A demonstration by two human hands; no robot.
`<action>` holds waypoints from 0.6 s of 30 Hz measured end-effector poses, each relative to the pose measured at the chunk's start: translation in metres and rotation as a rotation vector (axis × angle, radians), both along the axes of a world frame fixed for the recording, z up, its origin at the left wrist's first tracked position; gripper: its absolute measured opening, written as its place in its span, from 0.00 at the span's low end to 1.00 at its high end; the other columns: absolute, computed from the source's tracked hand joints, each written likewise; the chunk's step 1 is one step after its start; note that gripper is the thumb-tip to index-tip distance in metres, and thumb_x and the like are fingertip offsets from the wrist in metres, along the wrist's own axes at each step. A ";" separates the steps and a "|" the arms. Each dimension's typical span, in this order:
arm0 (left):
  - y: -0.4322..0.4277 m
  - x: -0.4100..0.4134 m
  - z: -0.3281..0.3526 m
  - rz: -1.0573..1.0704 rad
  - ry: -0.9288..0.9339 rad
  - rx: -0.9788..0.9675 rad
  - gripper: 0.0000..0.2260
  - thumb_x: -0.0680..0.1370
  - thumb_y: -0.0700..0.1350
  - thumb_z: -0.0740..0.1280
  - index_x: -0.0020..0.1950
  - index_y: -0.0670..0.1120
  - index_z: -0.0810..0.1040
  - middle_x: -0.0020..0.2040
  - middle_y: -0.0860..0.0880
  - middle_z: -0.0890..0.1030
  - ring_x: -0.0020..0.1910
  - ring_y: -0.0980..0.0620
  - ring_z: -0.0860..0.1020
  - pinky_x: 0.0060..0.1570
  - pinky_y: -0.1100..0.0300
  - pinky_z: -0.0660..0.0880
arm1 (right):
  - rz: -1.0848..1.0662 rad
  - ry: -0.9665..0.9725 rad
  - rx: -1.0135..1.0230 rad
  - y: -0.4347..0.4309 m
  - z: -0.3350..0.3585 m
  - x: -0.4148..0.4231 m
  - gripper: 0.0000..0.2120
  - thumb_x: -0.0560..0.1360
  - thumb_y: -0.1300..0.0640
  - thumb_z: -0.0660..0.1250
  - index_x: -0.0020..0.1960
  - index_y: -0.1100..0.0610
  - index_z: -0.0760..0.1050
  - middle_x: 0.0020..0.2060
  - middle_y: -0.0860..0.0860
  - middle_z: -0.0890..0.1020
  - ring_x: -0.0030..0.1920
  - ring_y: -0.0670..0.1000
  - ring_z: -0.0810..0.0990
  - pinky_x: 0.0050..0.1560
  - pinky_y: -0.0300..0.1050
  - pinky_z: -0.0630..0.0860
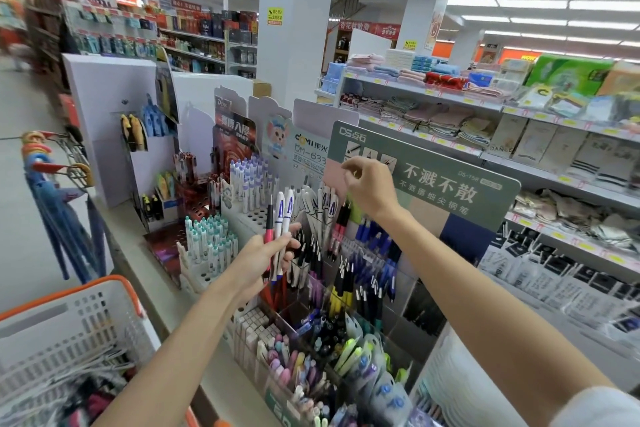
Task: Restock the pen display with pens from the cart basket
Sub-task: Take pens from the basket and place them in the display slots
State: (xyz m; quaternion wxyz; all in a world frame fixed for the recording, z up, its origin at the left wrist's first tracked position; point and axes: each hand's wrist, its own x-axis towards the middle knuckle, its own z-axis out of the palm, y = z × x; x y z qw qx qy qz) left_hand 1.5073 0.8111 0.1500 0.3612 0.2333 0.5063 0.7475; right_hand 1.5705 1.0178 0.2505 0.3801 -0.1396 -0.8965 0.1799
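Left hand: your left hand (266,250) grips a fanned bundle of pens (282,218), one red-barrelled and two white with blue letters, held upright at the tiered pen display with the green header card (450,184).
Right hand: your right hand (372,189) hangs farther back over matching white pens (327,204); its fingertips are drawn together, but I cannot tell if they pinch anything.
Basket: the white plastic cart basket with the orange rim (114,291) is near left.
Risk, slip: drawing one pen out may loosen the fan, dropping the others into wrong compartments.
Risk, knock: your right wrist, if lowered, may topple the crowded upright pens.
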 end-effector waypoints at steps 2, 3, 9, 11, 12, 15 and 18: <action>0.007 0.004 0.005 0.010 0.011 0.001 0.12 0.83 0.41 0.62 0.65 0.44 0.77 0.42 0.48 0.80 0.33 0.56 0.75 0.31 0.66 0.75 | 0.039 0.012 -0.087 -0.004 0.005 0.006 0.10 0.78 0.66 0.66 0.56 0.61 0.82 0.48 0.53 0.85 0.44 0.48 0.81 0.50 0.39 0.80; 0.010 0.007 0.008 0.014 0.015 0.001 0.11 0.83 0.41 0.62 0.65 0.45 0.77 0.41 0.48 0.80 0.32 0.57 0.74 0.30 0.66 0.75 | 0.068 -0.001 -0.126 -0.006 0.006 0.008 0.09 0.78 0.65 0.66 0.56 0.61 0.82 0.46 0.52 0.84 0.43 0.47 0.81 0.49 0.39 0.80; 0.028 0.019 0.019 -0.020 0.045 -0.015 0.08 0.82 0.42 0.63 0.59 0.43 0.78 0.40 0.49 0.79 0.29 0.57 0.74 0.29 0.65 0.71 | 0.380 -0.305 -0.371 -0.018 0.004 0.016 0.14 0.77 0.58 0.71 0.62 0.55 0.77 0.47 0.47 0.84 0.46 0.44 0.83 0.52 0.35 0.79; 0.029 0.020 0.019 -0.044 0.032 -0.008 0.07 0.82 0.42 0.63 0.58 0.42 0.77 0.40 0.49 0.79 0.29 0.58 0.73 0.27 0.66 0.70 | 0.376 -0.312 -0.374 -0.019 -0.001 0.016 0.15 0.76 0.60 0.72 0.61 0.56 0.77 0.46 0.47 0.84 0.46 0.44 0.83 0.51 0.34 0.78; 0.029 0.020 0.018 -0.058 0.024 -0.006 0.08 0.82 0.42 0.63 0.59 0.42 0.77 0.39 0.49 0.78 0.28 0.58 0.72 0.26 0.67 0.70 | 0.372 -0.315 -0.383 -0.019 -0.003 0.017 0.15 0.76 0.61 0.72 0.61 0.56 0.76 0.46 0.48 0.84 0.46 0.46 0.82 0.51 0.36 0.79; 0.027 0.019 0.015 -0.101 0.019 0.001 0.12 0.83 0.41 0.62 0.65 0.41 0.75 0.38 0.50 0.77 0.28 0.58 0.71 0.26 0.67 0.69 | 0.383 -0.341 -0.444 -0.019 -0.006 0.016 0.16 0.75 0.61 0.73 0.60 0.55 0.73 0.49 0.52 0.84 0.48 0.49 0.83 0.54 0.43 0.79; 0.024 0.015 0.013 -0.136 0.021 -0.001 0.19 0.82 0.42 0.62 0.71 0.35 0.69 0.37 0.51 0.78 0.27 0.58 0.70 0.26 0.66 0.69 | 0.386 -0.364 -0.435 -0.022 -0.004 0.014 0.16 0.75 0.61 0.73 0.58 0.55 0.72 0.49 0.54 0.83 0.44 0.47 0.81 0.48 0.36 0.78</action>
